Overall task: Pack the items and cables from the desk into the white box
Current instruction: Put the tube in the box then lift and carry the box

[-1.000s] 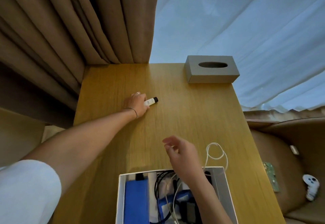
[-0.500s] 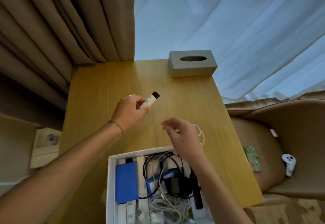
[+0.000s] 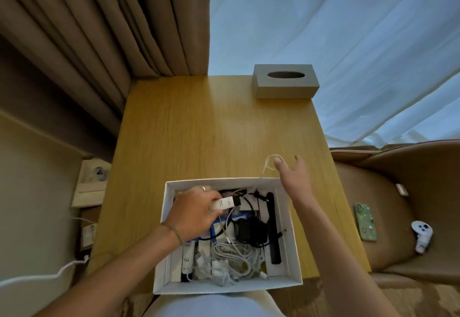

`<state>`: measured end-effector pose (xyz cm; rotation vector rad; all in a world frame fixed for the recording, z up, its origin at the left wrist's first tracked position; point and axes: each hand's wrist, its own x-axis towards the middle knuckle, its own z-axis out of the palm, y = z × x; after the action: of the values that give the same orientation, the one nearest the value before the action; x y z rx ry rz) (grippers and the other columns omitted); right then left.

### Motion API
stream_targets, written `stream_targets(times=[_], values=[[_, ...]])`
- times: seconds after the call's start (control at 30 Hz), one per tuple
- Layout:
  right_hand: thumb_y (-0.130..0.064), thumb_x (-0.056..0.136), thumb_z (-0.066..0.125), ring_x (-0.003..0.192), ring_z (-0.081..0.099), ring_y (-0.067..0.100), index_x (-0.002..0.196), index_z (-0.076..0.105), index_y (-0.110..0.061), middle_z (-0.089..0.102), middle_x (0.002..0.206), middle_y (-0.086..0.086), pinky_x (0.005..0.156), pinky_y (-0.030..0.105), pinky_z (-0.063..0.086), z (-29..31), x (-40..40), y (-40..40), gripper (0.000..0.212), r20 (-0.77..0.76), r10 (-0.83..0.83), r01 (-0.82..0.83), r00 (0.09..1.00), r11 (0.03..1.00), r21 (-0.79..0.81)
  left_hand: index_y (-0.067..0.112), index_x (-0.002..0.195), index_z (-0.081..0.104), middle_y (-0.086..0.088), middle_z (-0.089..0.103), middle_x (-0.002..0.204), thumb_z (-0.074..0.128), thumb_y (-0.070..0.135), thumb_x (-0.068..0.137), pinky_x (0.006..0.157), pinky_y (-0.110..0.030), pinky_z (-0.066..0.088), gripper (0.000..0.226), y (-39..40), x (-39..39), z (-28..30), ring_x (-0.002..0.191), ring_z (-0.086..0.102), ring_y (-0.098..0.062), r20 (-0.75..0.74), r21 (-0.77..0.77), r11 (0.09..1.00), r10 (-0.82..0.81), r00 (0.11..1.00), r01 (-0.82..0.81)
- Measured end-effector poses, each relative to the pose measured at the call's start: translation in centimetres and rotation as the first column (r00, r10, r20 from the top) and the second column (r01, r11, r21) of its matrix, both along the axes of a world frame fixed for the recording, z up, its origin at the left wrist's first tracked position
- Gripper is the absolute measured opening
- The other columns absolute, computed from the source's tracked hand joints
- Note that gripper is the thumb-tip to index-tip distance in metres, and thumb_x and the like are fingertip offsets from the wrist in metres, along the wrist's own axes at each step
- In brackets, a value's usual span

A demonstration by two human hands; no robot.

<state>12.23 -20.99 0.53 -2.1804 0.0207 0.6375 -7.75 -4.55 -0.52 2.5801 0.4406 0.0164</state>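
The white box sits at the near edge of the wooden desk, filled with tangled white and black cables, a black adapter and a black stick. My left hand is over the box's far left part and grips a small white tube with a black cap. My right hand hovers just beyond the box's far right corner with fingers spread, touching a thin white cable loop that trails from the desk into the box.
A grey tissue box stands at the desk's far right corner. Brown curtains hang at left, a sheer one behind. A brown chair at right holds a green phone and a white controller. A wall socket sits left.
My left hand carried the white tube from the middle of the desk back over the box. My right hand moved right and forward to the white cable loop.
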Motion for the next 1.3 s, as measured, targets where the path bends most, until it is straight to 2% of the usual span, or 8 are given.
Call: stream_targets(times=[0.13, 0.33, 0.5, 0.63, 0.8, 1.0, 1.1, 1.3], values=[[-0.025, 0.089, 0.075, 0.121, 0.064, 0.026, 0.141, 0.055, -0.01, 0.071, 0.124, 0.011, 0.107, 0.042, 0.044, -0.2, 0.4, -0.7, 0.057, -0.243, 0.0, 0.078, 0.97, 0.947, 0.31, 0.025, 0.112, 0.07, 0.006, 0.067, 0.1, 0.067, 0.037, 0.088, 0.083, -0.033, 0.052, 0.027, -0.3, -0.4, -1.5, 0.095, 0.06, -0.014, -0.073, 0.146, 0.989, -0.026, 0.997, 0.037], [-0.029, 0.103, 0.055, 0.091, 0.071, 0.003, 0.105, 0.076, -0.022, 0.078, 0.096, -0.008, 0.08, 0.018, 0.052, 1.8, -3.2, -0.8, 0.023, 0.206, 0.13, -0.205, 0.97, 0.893, 0.401, 0.025, 0.11, 0.071, 0.003, 0.069, 0.097, 0.068, 0.04, 0.087, 0.077, -0.032, 0.046, 0.027, -0.6, -0.3, -2.6, 0.093, 0.062, -0.019, -0.103, 0.237, 0.97, -0.019, 0.995, 0.043], [-0.023, 0.1, 0.057, 0.102, 0.065, 0.009, 0.117, 0.074, -0.019, 0.074, 0.113, -0.006, 0.09, 0.025, 0.053, 1.0, -8.2, -2.3, 0.025, 0.682, 0.586, -0.704, 0.438, 0.695, -0.144, 0.024, 0.115, 0.072, 0.004, 0.069, 0.103, 0.065, 0.038, 0.09, 0.082, -0.032, 0.048, 0.029, -0.5, -0.3, -2.3, 0.099, 0.059, -0.017, -0.077, 0.193, 0.98, -0.04, 0.996, 0.055], [-0.011, 0.087, 0.068, 0.094, 0.063, 0.02, 0.109, 0.074, -0.019, 0.074, 0.102, -0.003, 0.083, 0.038, 0.055, -0.5, -9.7, -2.5, 0.024, 0.583, 0.807, -0.764, 0.095, 0.435, -0.477, 0.019, 0.107, 0.074, 0.003, 0.07, 0.096, 0.065, 0.028, 0.091, 0.075, -0.035, 0.051, 0.02, 0.0, -1.8, -0.7, 0.093, 0.06, -0.018, 0.044, 0.185, 0.983, 0.0, 0.999, -0.008], [-0.017, 0.081, 0.071, 0.1, 0.058, 0.022, 0.098, 0.076, -0.019, 0.069, 0.103, 0.0, 0.09, 0.037, 0.053, -2.0, -12.2, -1.5, 0.018, 0.388, 0.917, -0.768, -0.09, 0.184, -0.613, 0.015, 0.101, 0.073, 0.003, 0.065, 0.092, 0.067, 0.013, 0.089, 0.074, -0.039, 0.053, 0.014, 1.1, -4.8, 0.7, 0.091, 0.058, -0.018, 0.177, 0.164, 0.979, 0.094, 0.98, -0.123], [-0.001, 0.078, 0.064, 0.079, 0.058, 0.024, 0.08, 0.073, -0.011, 0.066, 0.083, 0.006, 0.067, 0.038, 0.051, -3.0, -14.5, -0.4, 0.013, 0.207, 0.978, -0.794, -0.02, 0.11, -0.598, 0.018, 0.117, 0.064, 0.002, 0.054, 0.105, 0.066, 0.011, 0.089, 0.065, -0.029, 0.049, 0.03, 1.2, -7.3, 0.9, 0.088, 0.054, -0.014, 0.227, 0.031, 0.946, 0.308, 0.924, -0.323], [-0.002, 0.08, 0.061, 0.052, 0.05, 0.022, 0.077, 0.056, -0.016, 0.056, 0.061, 0.0, 0.045, 0.029, 0.035, -3.0, -14.8, 0.1, 0.015, 0.235, 0.959, -0.779, 0.16, 0.269, -0.567, 0.024, 0.12, 0.058, 0.006, 0.052, 0.103, 0.065, 0.014, 0.089, 0.065, -0.022, 0.046, 0.033, 1.1, -8.0, 0.4, 0.088, 0.05, -0.004, 0.211, -0.067, 0.893, 0.449, 0.868, -0.446], [-0.004, 0.087, 0.053, 0.063, 0.051, 0.022, 0.081, 0.06, -0.015, 0.06, 0.071, 0.002, 0.057, 0.03, 0.039, -2.8, -15.9, 0.2, 0.014, 0.152, 0.973, -0.829, 0.176, 0.229, -0.51, 0.031, 0.127, 0.054, 0.006, 0.058, 0.099, 0.066, 0.018, 0.091, 0.069, -0.023, 0.052, 0.04, 0.5, -9.3, -0.6, 0.086, 0.056, -0.007, 0.157, -0.229, 0.799, 0.594, 0.789, -0.556]])
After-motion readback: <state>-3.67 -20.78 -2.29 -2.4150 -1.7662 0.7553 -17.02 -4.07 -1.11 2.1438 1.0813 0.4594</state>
